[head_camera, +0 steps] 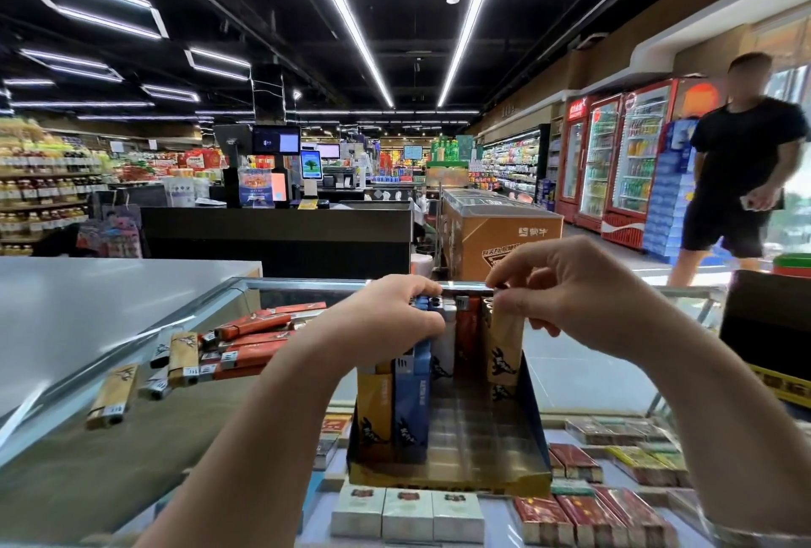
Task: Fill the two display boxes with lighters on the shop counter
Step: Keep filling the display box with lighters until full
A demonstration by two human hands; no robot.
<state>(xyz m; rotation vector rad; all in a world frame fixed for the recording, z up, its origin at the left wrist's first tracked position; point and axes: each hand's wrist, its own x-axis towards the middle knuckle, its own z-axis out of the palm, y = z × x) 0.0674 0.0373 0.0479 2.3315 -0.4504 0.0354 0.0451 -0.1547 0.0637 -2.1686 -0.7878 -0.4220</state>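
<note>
Head view: right hand (566, 288) pinches upright tan lighter (504, 341) at display box (537, 420) back-right; left hand (395, 315) grips blue lighter (412, 398) back-left.

The place was a supermarket, seen from behind a glass-topped sales counter (131, 372) with boxed cigarette packs (570, 517) laid out under the glass. A black checkout desk (276, 236) carried upright till screens (276, 140). Long shelves of bottled drinks (44, 192) ran along the left. Red glass-door drink fridges (614, 161) lined the right wall beside an orange chest freezer (496, 231). White strip lights (346, 20) ran across a black ceiling. A person in black clothes (741, 178) stood in the aisle.
</note>
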